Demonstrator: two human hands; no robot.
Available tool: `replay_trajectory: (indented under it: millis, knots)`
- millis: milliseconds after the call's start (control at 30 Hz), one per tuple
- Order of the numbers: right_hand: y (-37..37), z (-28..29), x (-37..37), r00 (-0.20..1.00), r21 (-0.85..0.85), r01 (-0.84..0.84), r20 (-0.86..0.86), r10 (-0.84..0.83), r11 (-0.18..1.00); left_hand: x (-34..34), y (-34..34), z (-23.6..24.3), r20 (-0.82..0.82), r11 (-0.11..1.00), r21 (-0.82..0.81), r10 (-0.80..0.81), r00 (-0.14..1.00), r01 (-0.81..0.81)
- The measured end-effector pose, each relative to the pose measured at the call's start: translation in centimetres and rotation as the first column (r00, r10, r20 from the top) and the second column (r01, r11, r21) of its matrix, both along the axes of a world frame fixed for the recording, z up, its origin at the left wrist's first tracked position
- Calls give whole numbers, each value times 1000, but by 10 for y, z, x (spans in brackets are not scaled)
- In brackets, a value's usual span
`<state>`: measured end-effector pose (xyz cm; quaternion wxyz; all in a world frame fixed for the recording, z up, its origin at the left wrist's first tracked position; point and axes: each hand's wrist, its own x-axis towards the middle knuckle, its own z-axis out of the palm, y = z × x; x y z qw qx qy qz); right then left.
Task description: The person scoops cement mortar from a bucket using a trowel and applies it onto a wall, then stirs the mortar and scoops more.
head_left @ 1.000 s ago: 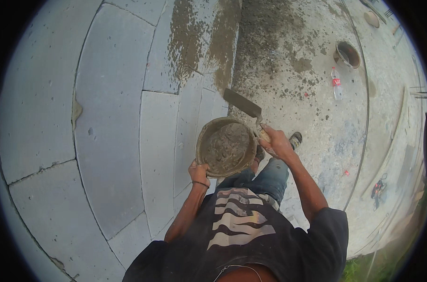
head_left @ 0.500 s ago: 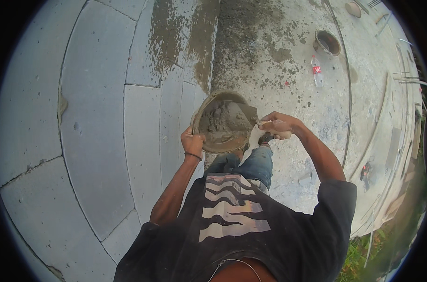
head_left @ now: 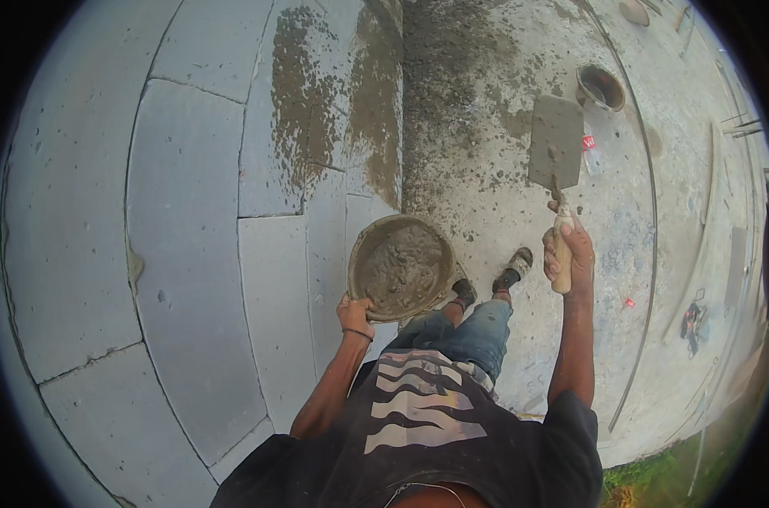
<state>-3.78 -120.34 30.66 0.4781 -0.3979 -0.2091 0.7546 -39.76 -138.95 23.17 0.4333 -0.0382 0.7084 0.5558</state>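
Observation:
My left hand (head_left: 355,314) grips the near-left rim of a round, mortar-crusted bucket (head_left: 359,245). Wet grey mortar (head_left: 408,267) lies lumpy inside it. Away to the right, my right hand (head_left: 574,247) is closed round the wooden handle of a trowel (head_left: 556,144). Its broad blade points away from me and carries a thin grey film with a few small lumps near the handle. The blade is apart from both the bucket and the wall.
On the left runs a wall of grey blocks (head_left: 185,212), its far part smeared with wet mortar (head_left: 304,102). Mortar splatters cover the floor (head_left: 460,85) along its foot. Beyond the trowel stand a second bucket (head_left: 600,87) and a plastic bottle (head_left: 592,157), partly behind the blade. A cable (head_left: 651,195) crosses the right side.
The trowel has come out of the bucket and swung right and away, its blade now pointing forward. My left hand still holds the bucket, which sits slightly lower in view.

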Motion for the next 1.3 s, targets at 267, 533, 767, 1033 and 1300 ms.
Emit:
replay_trajectory:
  millis: [267, 533, 767, 1033, 1300]
  knots:
    - [75, -86, -13, 514, 401, 502, 574, -637, 766, -7, -33, 1, -88, 993, -113, 11, 996, -21]
    - [-23, -180, -275, 618, 513, -561, 782, -84, 649, -7, -48, -13, -109, 982, -154, 93, 990, -109]
    - [-35, -106, -98, 383, 140, -743, 891, 244, 655, 0, -41, -6, -131, 989, -144, -33, 991, 14]
    - [-6, -41, -61, -178, -412, -889, 714, 677, 201, 22, -4, 15, -198, 963, -61, -268, 943, 261]
    - [-8, -85, -31, 250, -389, -865, 213, 945, 317, 14, 20, 9, -232, 955, 13, -285, 930, 296]
